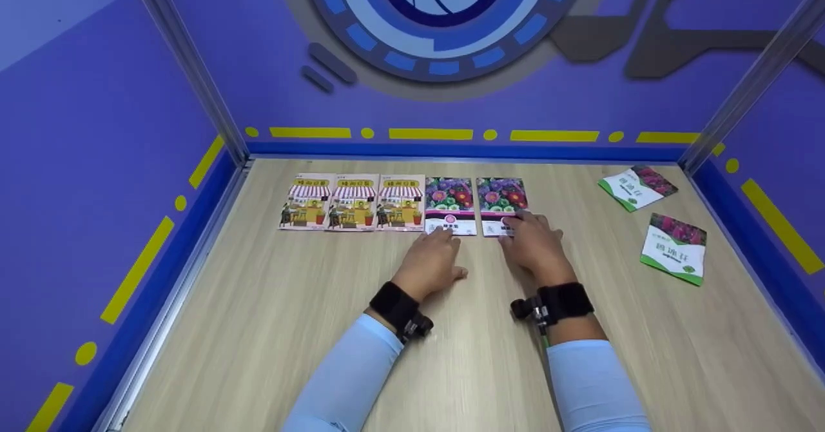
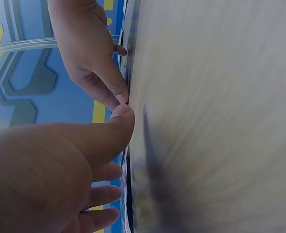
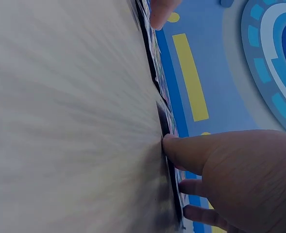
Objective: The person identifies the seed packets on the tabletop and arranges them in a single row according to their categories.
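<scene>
Hands point(image 1: 535, 244) outstretched, lowered, apparently touching flower packets point(image 1: 451, 192)

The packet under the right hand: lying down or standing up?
Lying down: the packet shows its flowered front facing up.

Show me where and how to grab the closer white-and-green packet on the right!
Probably pinch the packet by its green edge, coming from your side of the table. It looks thin and flat, slightly turned, with that edge facing you and bare table before it. The right hand is nearer, so use that.
</scene>
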### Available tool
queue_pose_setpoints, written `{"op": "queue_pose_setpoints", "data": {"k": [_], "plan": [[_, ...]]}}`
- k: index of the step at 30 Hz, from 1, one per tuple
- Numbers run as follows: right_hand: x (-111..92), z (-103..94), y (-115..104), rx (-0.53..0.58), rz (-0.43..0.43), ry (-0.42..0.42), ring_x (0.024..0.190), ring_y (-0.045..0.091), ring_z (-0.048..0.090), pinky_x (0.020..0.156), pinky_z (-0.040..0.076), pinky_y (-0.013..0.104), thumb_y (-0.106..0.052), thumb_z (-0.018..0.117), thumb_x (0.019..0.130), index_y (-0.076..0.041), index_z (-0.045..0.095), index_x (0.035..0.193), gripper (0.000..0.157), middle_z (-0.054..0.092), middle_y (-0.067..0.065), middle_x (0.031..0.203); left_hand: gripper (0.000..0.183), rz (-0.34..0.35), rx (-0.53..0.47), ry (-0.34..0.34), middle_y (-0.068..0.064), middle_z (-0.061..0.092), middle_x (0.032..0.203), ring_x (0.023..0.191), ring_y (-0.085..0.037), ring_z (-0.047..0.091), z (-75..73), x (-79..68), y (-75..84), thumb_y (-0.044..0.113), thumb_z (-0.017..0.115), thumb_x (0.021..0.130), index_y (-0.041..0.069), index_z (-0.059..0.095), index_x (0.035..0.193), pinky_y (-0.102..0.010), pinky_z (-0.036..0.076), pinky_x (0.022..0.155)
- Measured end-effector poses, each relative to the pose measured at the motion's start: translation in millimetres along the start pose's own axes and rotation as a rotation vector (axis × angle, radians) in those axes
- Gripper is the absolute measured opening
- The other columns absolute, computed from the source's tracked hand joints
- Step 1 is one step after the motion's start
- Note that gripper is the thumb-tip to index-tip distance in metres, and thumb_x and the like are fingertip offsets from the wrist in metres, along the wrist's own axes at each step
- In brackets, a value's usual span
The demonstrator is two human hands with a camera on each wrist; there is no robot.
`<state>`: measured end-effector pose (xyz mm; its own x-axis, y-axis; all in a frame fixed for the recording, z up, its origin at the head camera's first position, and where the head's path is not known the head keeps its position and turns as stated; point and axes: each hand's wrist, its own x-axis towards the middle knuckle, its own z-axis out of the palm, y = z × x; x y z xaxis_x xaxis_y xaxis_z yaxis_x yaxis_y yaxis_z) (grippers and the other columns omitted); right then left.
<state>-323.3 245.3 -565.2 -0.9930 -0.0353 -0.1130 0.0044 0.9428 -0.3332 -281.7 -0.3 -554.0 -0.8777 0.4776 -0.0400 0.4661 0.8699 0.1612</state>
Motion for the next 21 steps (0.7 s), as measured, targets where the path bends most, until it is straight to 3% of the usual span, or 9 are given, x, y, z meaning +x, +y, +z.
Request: {"op": "queue_pose_setpoints", "data": {"k": [21], "plan": [[0.0,1.7,-0.2,-0.016,-0.06,-0.002,0.165,0.052,0.037,0.124,0.032,0.088,-0.032,0.062,0.116,-0.016,0.059,0.167,0.054,0.042,0.023,0.179,0.065,0.018,-0.032,0.015,-0.014,0.058,0.172,0.165,-0.034,0.049,-0.3,0.2,-1.2,0.051,0.078,0.106,0.007,0.069,0.154,-0.052,0.041,0.138]]}}
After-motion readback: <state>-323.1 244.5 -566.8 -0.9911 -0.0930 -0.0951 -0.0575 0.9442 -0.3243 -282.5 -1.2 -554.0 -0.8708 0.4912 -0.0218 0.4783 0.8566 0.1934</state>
